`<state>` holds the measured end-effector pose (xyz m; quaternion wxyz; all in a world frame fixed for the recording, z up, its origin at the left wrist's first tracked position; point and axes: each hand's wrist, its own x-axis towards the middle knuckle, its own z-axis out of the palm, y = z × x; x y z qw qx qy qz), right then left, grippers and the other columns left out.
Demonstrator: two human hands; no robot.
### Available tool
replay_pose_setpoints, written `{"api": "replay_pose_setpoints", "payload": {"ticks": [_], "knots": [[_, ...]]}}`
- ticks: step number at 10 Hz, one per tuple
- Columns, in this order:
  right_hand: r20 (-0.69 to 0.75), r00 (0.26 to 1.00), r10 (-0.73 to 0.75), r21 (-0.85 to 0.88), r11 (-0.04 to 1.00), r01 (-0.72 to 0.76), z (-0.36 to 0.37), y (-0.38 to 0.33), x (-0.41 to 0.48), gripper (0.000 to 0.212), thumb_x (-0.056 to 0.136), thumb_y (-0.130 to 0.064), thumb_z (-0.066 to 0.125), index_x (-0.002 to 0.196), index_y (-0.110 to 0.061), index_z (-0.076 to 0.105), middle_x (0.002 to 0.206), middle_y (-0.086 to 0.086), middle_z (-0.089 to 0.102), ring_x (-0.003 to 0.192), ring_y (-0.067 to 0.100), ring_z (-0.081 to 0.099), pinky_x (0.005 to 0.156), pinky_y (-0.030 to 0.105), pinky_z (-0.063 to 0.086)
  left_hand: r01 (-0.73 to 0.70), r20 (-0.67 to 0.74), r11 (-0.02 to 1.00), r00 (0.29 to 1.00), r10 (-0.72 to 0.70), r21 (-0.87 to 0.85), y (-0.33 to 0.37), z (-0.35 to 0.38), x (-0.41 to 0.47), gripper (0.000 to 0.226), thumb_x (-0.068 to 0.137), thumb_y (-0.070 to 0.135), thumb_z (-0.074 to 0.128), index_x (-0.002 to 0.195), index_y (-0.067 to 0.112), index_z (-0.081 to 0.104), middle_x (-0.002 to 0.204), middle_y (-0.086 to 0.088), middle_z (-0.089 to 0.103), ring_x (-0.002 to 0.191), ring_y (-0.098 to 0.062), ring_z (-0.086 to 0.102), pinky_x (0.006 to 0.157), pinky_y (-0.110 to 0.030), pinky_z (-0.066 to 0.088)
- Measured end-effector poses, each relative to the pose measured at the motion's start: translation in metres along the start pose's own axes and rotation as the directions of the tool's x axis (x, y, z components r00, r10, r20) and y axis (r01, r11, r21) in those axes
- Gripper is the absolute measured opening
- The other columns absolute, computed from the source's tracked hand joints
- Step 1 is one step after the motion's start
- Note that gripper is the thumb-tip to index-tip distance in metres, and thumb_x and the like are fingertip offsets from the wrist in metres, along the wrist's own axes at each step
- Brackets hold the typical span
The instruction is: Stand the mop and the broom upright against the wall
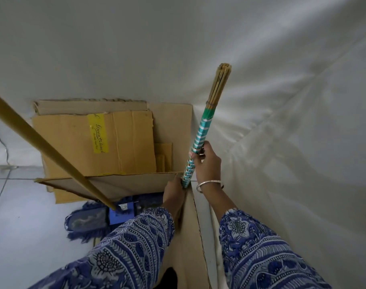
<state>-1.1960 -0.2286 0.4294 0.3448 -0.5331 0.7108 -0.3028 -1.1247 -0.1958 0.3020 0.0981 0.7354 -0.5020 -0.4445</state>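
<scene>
Teal-wrapped broom point(201, 130) is gripped by both hands, right hand point(206, 161) above left hand point(174, 191), fingers curled around it beside the cardboard box point(107, 142). Mop point(53, 147) already leans left of the box. Next: settle the broom against the white-draped wall point(282, 101).

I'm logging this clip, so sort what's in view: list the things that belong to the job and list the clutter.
Belongs to the job:
- broom, gripped by the left hand and the right hand
- mop, head on the floor, its pole standing free
- white cloth-covered wall

Just lying about:
- flattened cardboard with a yellow label
- tiled floor
</scene>
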Motion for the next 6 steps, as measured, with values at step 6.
{"api": "replay_pose_setpoints", "payload": {"ticks": [6], "knots": [[0.057, 0.99, 0.131, 0.043, 0.99, -0.133, -0.004, -0.002, -0.006, 0.052, 0.088, -0.025, 0.056, 0.134, -0.006, 0.04, 0.138, 0.018, 0.052, 0.125, 0.032, 0.051, 0.099, 0.034, 0.044, -0.006, 0.092, 1.0, 0.996, 0.006, -0.002, 0.002, -0.038, -0.014, 0.036, 0.091, 0.018, 0.053, 0.124, 0.004, 0.054, 0.128, -0.017, 0.059, 0.118, -0.033, 0.055, 0.097, -0.041, 0.046]]}}
